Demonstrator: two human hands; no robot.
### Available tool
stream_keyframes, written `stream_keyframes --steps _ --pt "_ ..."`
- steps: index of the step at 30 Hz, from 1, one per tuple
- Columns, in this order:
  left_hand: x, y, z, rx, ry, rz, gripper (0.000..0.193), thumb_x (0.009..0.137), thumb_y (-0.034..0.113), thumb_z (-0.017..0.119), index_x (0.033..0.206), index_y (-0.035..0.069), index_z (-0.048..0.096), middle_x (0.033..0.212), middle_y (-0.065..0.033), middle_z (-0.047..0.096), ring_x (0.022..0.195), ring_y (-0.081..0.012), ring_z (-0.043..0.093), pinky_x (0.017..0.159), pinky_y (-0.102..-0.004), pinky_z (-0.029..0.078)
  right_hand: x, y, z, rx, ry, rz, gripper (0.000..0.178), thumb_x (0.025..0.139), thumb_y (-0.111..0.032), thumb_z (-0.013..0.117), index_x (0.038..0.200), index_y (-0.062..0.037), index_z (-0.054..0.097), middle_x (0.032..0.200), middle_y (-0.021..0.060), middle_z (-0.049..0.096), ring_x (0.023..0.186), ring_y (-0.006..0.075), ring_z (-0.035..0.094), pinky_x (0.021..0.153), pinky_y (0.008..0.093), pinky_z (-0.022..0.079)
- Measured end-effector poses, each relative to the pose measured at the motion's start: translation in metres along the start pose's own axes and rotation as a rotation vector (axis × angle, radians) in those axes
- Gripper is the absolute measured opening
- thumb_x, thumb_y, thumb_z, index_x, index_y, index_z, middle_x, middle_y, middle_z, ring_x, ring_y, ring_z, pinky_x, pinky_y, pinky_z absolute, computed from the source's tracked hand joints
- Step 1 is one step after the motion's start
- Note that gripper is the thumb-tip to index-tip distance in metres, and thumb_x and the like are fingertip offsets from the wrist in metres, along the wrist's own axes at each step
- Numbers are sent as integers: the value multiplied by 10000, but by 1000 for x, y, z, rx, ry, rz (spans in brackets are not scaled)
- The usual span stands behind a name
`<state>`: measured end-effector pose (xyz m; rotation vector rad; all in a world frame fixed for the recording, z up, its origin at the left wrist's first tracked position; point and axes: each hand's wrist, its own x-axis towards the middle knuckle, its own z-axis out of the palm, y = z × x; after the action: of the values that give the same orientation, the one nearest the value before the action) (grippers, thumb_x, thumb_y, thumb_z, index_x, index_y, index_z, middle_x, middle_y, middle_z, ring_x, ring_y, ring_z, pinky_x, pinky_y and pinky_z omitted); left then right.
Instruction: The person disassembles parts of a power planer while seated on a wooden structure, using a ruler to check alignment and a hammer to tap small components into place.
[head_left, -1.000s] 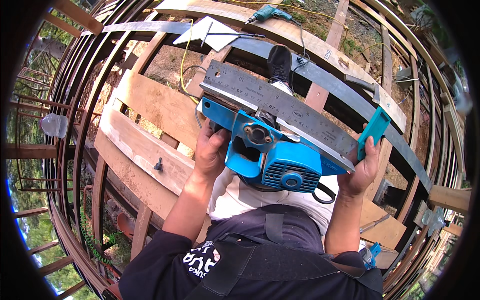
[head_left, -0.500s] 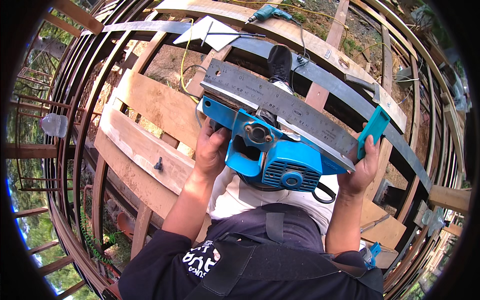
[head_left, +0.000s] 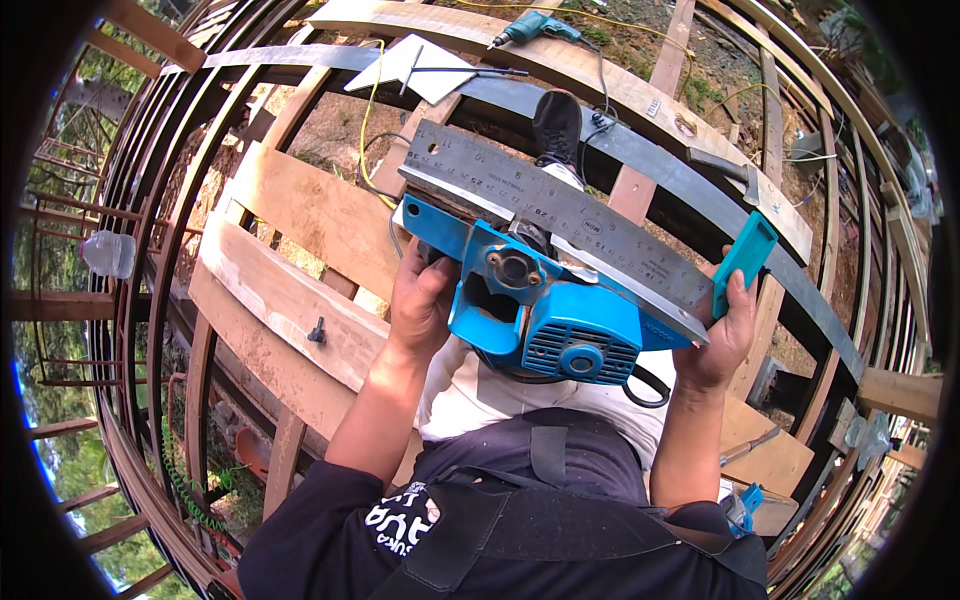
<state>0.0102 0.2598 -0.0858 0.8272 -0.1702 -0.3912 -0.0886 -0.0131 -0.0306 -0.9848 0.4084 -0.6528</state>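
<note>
A blue electric hand planer [head_left: 582,330] lies on its side above my lap, its base facing away from me. Along that base rests the metal blade of a try square [head_left: 560,205], marked with a scale; its teal handle [head_left: 746,264] is at the right end. My left hand [head_left: 424,300] is wrapped round the planer's left end, the fingers partly hidden behind it. With my right hand [head_left: 722,335] I grip the square near its handle, and the palm supports the planer's right end.
A dark bolt-like knob [head_left: 317,330] lies on a plank [head_left: 280,300] at my left. Farther off are a teal power drill [head_left: 540,28], a white board [head_left: 425,68] with dark rods on it, and a hammer [head_left: 725,168]. A yellow cord [head_left: 374,120] runs past. Gaps show between the beams.
Almost nothing differs. The planer and square have shifted very slightly to the left in my hands, with the square still against the base.
</note>
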Motion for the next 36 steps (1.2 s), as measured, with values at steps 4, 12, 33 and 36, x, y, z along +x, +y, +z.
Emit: stream_keyframes --steps 4,12,33,36 --pt "-1 0 0 8 11 -1 657 844 278 672 1367 9 379 1292 -111 530 1179 -212 545 1030 -360 424 1 1 -5 11 -59 8 324 989 -200 472 1246 -5 504 881 76 632 694 121 621 564 222 477" --pt "-1 -1 -2 16 13 -4 640 847 264 659 1365 8 384 1268 -106 543 1152 -196 560 1002 -336 447 1 1 -4 3 -29 7 325 986 -198 482 1246 -5 501 880 73 629 716 121 623 600 228 486" --pt "-1 0 0 16 18 0 644 851 262 665 1369 1 384 1268 -107 548 1151 -191 563 1002 -329 449 1 2 -6 7 -53 0 338 986 -202 487 1253 5 498 893 81 633 745 135 635 638 236 499" --pt "-1 0 -1 10 6 -4 648 853 268 670 1369 -1 385 1271 -107 547 1158 -195 559 1011 -334 443 1 2 -6 4 -41 -2 339 986 -204 486 1252 6 499 885 84 632 736 134 633 627 233 495"
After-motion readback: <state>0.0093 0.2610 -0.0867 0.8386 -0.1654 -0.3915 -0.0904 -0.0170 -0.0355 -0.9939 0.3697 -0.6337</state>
